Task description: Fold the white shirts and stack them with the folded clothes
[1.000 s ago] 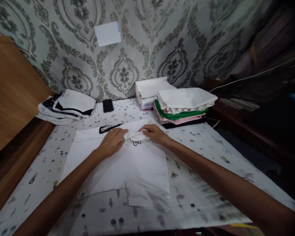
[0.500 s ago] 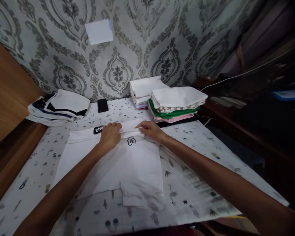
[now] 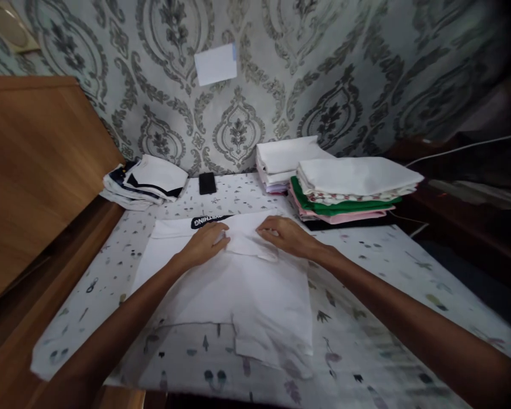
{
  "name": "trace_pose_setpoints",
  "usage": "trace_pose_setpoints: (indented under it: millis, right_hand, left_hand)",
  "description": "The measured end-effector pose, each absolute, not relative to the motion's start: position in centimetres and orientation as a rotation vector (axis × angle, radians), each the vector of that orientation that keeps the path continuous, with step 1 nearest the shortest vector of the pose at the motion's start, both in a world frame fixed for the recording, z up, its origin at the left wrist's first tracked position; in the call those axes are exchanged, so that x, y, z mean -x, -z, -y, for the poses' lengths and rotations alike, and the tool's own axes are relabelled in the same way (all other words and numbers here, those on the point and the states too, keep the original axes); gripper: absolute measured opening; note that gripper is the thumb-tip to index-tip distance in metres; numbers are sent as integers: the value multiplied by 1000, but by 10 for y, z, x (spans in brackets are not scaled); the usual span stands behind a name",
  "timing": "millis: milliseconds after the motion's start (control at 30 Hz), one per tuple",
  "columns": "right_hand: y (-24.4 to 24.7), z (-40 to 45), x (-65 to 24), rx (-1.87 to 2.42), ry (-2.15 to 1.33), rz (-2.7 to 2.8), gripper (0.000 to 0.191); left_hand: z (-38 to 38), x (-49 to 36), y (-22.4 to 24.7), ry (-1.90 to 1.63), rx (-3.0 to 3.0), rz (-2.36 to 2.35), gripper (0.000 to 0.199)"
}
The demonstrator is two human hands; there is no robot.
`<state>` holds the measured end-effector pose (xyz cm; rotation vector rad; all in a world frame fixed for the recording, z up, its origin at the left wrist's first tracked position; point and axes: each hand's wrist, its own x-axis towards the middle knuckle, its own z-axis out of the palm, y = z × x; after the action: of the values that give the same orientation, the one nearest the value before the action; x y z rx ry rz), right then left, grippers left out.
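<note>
A white garment (image 3: pixel 204 289) lies spread on the patterned sheet, its upper edge folded over and showing a black patch with white letters (image 3: pixel 206 221). My left hand (image 3: pixel 205 243) rests on the folded part, thumb and fingers apart, with nothing gripped between them. On the right of the fold, my right hand (image 3: pixel 283 234) pinches the white cloth between thumb and fingertips. A loose flap of the fabric hangs down between the two hands.
Folded clothes (image 3: pixel 155 179) are piled at the back left, beside a black phone (image 3: pixel 207 183). Two more stacks, one white-topped (image 3: pixel 287 154) and one with green and pink layers (image 3: pixel 353 193), stand at the back right. A wooden panel (image 3: pixel 38 170) borders the left side.
The view has shifted left. My left hand has loosened from the fold and opened. The cloth between my hands has flopped down over the small black print, and more of the lettered patch shows.
</note>
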<state>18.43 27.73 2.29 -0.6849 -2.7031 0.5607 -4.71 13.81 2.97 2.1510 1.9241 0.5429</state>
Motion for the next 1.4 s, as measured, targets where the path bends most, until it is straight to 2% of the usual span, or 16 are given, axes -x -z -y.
trace_pose_setpoints:
  millis: [100, 200, 333, 467, 633, 733, 867, 1100, 1267, 1400]
  right_hand:
    - [-10, -287, -152, 790, -407, 2674, 42]
    - [8, -295, -134, 975, -286, 2739, 53]
    - [27, -301, -136, 1118, -183, 2757, 61]
    - [31, -302, -139, 1130, -146, 2770, 66]
    - [30, -301, -138, 1132, -142, 2765, 68]
    - [32, -301, -138, 1101, -146, 2759, 65]
    - [31, -300, -139, 1104, -167, 2776, 64]
    - [27, -301, -138, 1069, -177, 2790, 61]
    - [9, -282, -132, 790, -189, 2773, 47]
    - [-9, -253, -119, 521, -343, 2807, 41]
  left_hand:
    - [-147, 63, -23, -515, -2107, -2099, 41]
    - [-150, 92, -11, -333, -2014, -2271, 52]
    - [-137, 147, 3, -107, -1671, -2505, 68]
    - [-116, 192, 5, -42, -1469, -2624, 72]
    - [-103, 199, -2, -89, -1370, -2697, 70]
    - [-107, 179, -6, -153, -1503, -2706, 66]
    - [-124, 145, -6, -215, -1884, -2413, 62]
    - [-153, 110, 1, -130, -2101, -2112, 62]
    - [-151, 104, 3, -124, -2133, -2091, 58]
    - [-134, 87, -1, -396, -2277, -2083, 45]
